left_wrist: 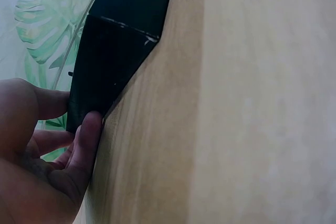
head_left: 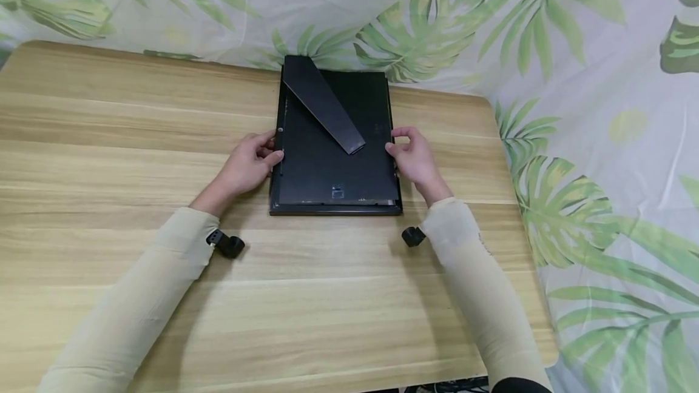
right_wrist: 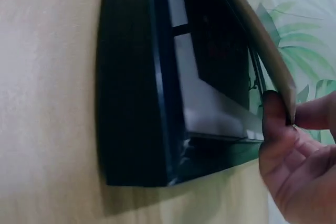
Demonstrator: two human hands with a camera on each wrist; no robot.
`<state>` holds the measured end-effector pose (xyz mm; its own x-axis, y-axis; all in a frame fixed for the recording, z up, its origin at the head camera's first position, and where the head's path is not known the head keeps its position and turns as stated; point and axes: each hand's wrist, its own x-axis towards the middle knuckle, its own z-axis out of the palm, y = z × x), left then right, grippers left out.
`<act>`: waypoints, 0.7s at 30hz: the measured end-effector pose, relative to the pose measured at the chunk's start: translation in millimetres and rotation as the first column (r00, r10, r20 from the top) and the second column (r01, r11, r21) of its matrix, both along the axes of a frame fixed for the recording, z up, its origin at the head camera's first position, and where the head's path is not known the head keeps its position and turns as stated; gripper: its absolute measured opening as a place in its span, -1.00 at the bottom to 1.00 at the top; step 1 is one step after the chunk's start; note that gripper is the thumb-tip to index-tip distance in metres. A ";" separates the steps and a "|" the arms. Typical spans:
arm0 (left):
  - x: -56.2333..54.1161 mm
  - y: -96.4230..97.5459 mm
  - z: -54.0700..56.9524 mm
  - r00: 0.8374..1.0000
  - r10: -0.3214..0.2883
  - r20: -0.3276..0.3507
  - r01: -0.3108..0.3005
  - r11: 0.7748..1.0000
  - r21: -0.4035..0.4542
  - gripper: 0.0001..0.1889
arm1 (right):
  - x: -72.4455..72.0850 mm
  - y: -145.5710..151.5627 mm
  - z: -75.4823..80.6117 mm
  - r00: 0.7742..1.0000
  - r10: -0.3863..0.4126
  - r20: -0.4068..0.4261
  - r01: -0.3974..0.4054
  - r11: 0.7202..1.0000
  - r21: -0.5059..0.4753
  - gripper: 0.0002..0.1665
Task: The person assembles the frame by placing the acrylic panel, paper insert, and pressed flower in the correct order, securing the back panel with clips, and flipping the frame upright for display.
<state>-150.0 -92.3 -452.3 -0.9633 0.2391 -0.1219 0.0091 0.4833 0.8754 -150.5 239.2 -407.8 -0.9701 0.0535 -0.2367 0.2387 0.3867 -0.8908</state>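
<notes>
A black picture frame (head_left: 335, 210) lies face down on the table. Its black backing board (head_left: 311, 171) carries a long easel leg (head_left: 323, 105), slanting across it from the upper left. My left hand (head_left: 246, 165) grips the frame's left side; the left wrist view shows thumb and fingers at the frame's side wall (left_wrist: 100, 66). On the other side, my right hand (head_left: 415, 159) pinches the right edge of the backing board (right_wrist: 265, 40). That edge is raised from the frame (right_wrist: 128, 87), and a white border (right_wrist: 202, 103) around a dark middle shows inside.
The wood-grain table (head_left: 131, 138) extends to the left and in front of the frame. A leaf-patterned cloth (head_left: 327, 5) hangs behind it and along the right side. Black cables (head_left: 453, 386) show below the front edge.
</notes>
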 end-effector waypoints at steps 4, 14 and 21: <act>0.7 -0.9 1.8 1.000 -0.001 -0.001 0.001 1.000 0.010 -0.39 | 1.3 4.0 -5.3 1.000 -0.001 0.031 0.004 0.994 -0.112 -0.51; 0.9 -0.9 2.4 1.000 -0.006 -0.003 0.006 1.000 0.028 -0.39 | 5.7 6.9 -14.2 0.999 -0.025 0.031 0.030 0.984 -0.175 -0.52; 0.1 -2.4 0.9 1.000 -0.005 -0.003 0.005 0.999 0.032 -0.39 | 3.5 7.1 -14.1 0.999 0.005 0.046 0.003 0.985 -0.174 -0.51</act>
